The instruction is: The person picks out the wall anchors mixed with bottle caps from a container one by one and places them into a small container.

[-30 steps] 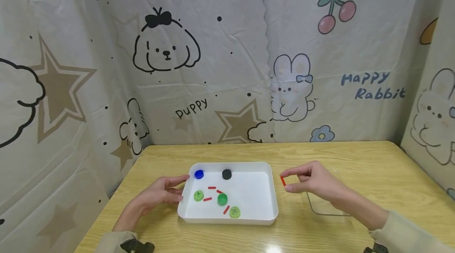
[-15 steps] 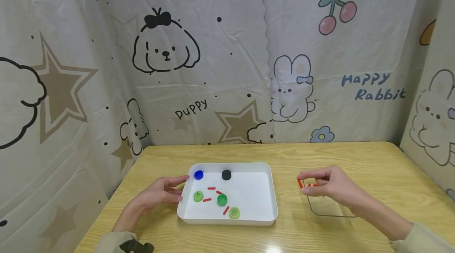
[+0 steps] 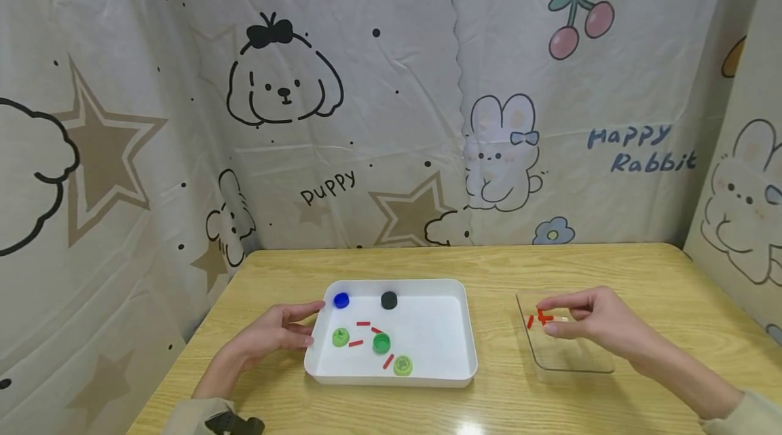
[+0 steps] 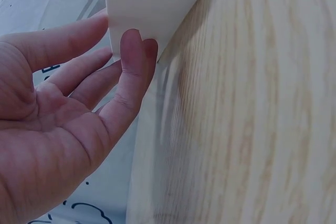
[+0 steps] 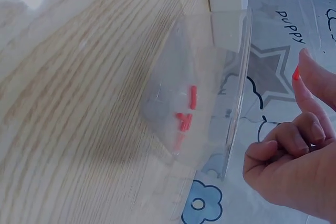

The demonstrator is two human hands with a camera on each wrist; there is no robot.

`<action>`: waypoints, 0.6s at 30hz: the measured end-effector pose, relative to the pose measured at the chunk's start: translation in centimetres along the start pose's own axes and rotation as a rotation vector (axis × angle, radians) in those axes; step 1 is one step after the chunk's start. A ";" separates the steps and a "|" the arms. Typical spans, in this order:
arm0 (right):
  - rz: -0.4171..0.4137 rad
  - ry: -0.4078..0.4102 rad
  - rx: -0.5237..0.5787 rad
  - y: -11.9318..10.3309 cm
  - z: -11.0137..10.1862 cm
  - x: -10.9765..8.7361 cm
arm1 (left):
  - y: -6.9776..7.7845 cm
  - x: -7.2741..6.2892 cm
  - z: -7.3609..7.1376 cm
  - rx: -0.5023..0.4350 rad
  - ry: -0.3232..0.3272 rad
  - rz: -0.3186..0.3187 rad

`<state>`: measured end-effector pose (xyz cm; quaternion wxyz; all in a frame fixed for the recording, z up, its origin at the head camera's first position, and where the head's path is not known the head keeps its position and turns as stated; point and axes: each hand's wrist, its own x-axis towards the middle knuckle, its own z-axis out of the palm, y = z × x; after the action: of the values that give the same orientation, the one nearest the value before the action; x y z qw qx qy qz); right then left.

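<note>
Four red sticks (image 3: 356,343) lie toward the left edge of the white tray (image 3: 436,347), among three green caps (image 3: 381,343); a blue cap (image 3: 341,300) sits in its far left corner. The left hand (image 3: 269,333), fingers spread, touches the tray's left edge. The right hand (image 3: 601,321) pinches another red stick (image 5: 296,73) between thumb and finger above the clear box (image 3: 571,371) on the desk (image 3: 507,394), right of the tray.

Cloth backdrop (image 3: 397,123): 2 printed inscriptions

Item 1: "PUPPY" (image 3: 328,188), black, 1 line, slanting up towards 2 o'clock; placed at 5 o'clock from the dog drawing (image 3: 284,92). Legible also at 2 o'clock in the right wrist view.

Item 2: "Happy Rabbit" (image 3: 641,148), blue, 2 lines; placed at 3 o'clock from the central rabbit drawing (image 3: 501,150).
</note>
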<state>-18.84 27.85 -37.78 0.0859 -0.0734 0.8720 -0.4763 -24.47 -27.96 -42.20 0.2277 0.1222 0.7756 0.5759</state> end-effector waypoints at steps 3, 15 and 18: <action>0.002 0.011 -0.046 0.1 -0.1 -0.1 | 0.0 -0.1 0.1 -0.003 0.000 0.002; 0.000 0.013 -0.020 1.2 0.5 0.2 | -0.1 -0.3 0.4 0.011 0.011 0.002; 0.002 0.024 -0.066 1.4 0.6 0.3 | -0.2 -0.3 0.4 0.008 0.009 0.006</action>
<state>-19.09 28.03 -39.27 0.0733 -0.0698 0.8883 -0.4480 -24.01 -27.76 -42.40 0.2218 0.1228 0.7784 0.5743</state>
